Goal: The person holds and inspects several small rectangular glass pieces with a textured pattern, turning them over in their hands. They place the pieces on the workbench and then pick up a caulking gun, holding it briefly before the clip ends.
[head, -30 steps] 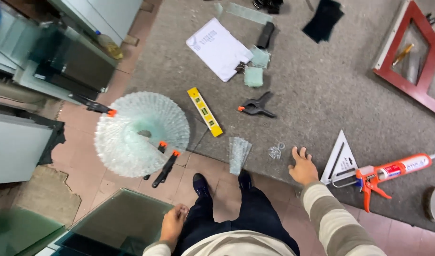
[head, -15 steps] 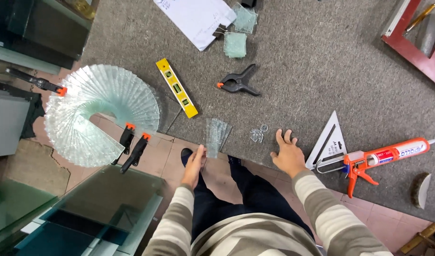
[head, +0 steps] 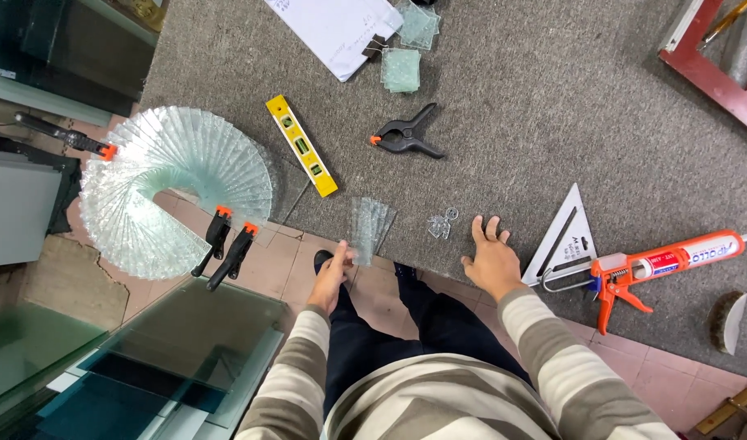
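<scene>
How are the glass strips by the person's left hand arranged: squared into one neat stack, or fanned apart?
Fanned apart. The small glass strips overlap at slightly different angles at the carpeted table's edge, with the left hand at their lower end.

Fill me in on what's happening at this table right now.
A person in a striped sweater stands at a grey carpeted table. The left hand touches a small stack of glass strips at the table's edge. The right hand rests flat on the table beside some small clear clips. A clamped fan of glass strips, a yellow level and a caulking gun lie around.
</scene>
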